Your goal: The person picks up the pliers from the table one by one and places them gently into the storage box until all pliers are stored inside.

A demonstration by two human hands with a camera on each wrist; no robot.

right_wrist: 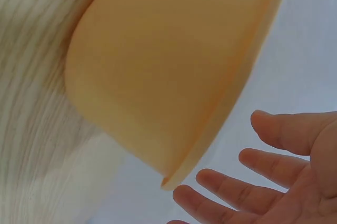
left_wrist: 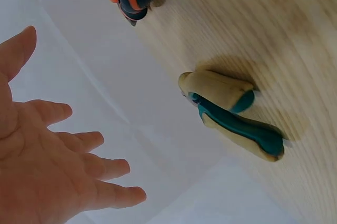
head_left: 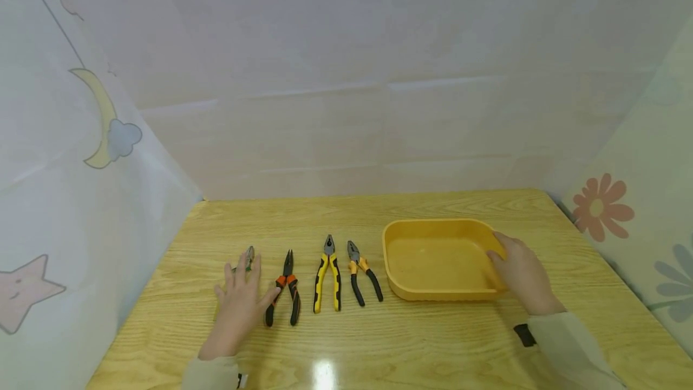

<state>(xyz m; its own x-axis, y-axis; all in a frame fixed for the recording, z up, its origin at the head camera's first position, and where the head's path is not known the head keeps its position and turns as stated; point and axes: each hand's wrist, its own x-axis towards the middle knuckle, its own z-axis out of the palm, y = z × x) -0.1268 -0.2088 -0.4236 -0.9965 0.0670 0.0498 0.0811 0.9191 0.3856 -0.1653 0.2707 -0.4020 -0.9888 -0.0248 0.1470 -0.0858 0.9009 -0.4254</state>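
Over the left end of the row of tools, my left hand (head_left: pixel 238 306) hovers with its fingers spread. Beneath it lies a pair of pliers with green and tan handles (left_wrist: pixel 216 90), mostly hidden by the hand in the head view. Beside the thumb are needle-nose pliers (head_left: pixel 289 266) with orange and black handles. My right hand (head_left: pixel 525 272) is at the right end of a yellow plastic basin (head_left: pixel 444 295). In the right wrist view its fingers are extended and look apart from the basin's rim.
Yellow-and-black pliers (head_left: pixel 320 284) and smaller pliers with orange and black handles (head_left: pixel 355 286) lie between the needle-nose pliers and the basin. All rest on a wood-grain table (head_left: pixel 411 348). Pale printed sheets (head_left: pixel 346 107) enclose its back and sides.
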